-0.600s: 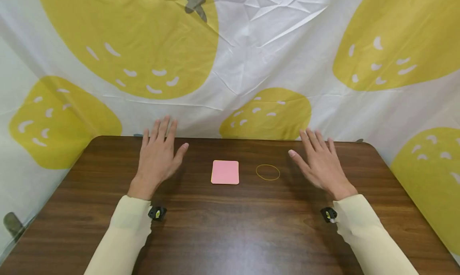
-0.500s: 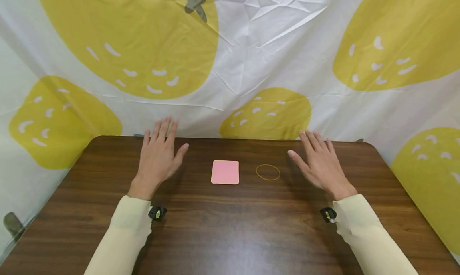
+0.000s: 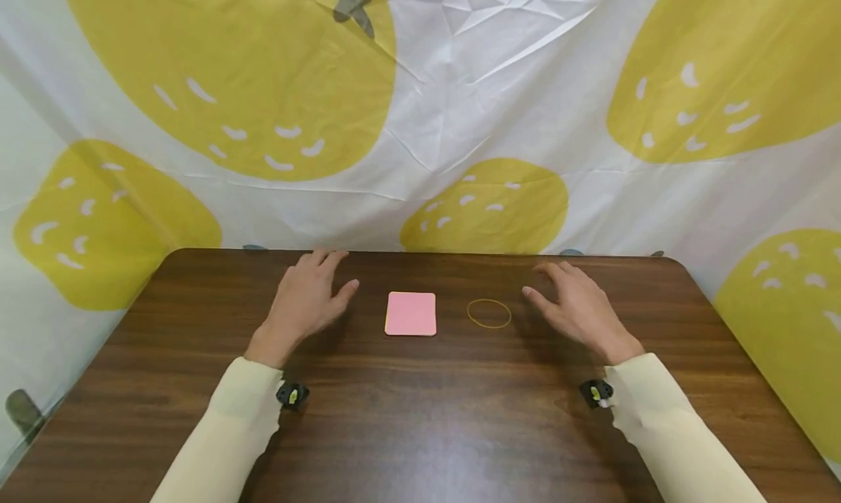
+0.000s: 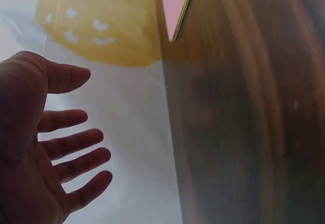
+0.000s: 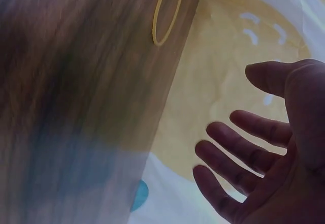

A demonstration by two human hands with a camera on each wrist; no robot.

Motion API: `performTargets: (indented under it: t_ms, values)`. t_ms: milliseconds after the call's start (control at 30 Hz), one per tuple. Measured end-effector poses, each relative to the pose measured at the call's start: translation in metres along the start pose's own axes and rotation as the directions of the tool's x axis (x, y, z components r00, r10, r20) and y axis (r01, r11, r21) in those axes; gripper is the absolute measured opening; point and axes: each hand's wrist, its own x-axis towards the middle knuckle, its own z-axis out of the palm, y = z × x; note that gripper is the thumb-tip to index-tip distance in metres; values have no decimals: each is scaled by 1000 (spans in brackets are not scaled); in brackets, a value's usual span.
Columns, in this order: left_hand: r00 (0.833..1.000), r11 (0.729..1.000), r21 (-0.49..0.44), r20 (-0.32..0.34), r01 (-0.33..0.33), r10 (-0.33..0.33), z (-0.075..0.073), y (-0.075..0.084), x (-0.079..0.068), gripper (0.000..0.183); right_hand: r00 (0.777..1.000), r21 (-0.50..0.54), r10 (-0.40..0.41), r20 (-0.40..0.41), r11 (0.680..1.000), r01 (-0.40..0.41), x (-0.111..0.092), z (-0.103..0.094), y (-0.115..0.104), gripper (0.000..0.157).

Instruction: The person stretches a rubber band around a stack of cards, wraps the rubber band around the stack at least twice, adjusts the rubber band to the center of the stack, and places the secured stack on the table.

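Observation:
A flat pink square (image 3: 410, 314) with rounded corners and a thin yellowish edge lies on the table in the head view. Just right of it is a thin yellow rubber band (image 3: 489, 313), spread in an oval. My left hand (image 3: 304, 302) hovers to the left of the square, fingers loosely bent and holding nothing. On the other side, my right hand (image 3: 581, 306) is held right of the band, its fingers also loosely bent around nothing. One corner of the square (image 4: 175, 5) shows in the left wrist view; part of the band (image 5: 167, 16) shows in the right wrist view.
The dark brown wooden table (image 3: 420, 415) has rounded back corners. Behind it and along its sides hangs a white cloth (image 3: 447, 123) printed with large yellow fruit. A small black device sits at each wrist, by the cream sleeves (image 3: 220, 423).
Both hands have gone from straight, spread fingers to bent ones. The left has shifted right towards the square, and the fingertips of both have drawn back nearer the body. The square and band stay put.

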Motion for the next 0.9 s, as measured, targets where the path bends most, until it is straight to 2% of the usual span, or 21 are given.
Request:
performTargets:
  t_ms: [233, 467, 700, 900]
  values:
    - [989, 989, -150, 141, -18, 40, 10, 11, 3, 55, 998, 143, 10, 61, 989, -19, 2, 10, -3, 38]
    - [970, 960, -274, 216, -50, 112, 25, 16, 7, 59, 994, 168, 9, 110, 985, -27, 3, 20, -5, 34]
    - [934, 945, -326, 334, -13, 128, 37, 22, 13, 70, 989, 174, -3, 145, 985, -22, 5, 27, -6, 35]
    - [907, 946, -323, 399, 4, 132, 44, 27, 19, 78, 986, 168, -13, 168, 986, -16, 9, 31, -6, 37]
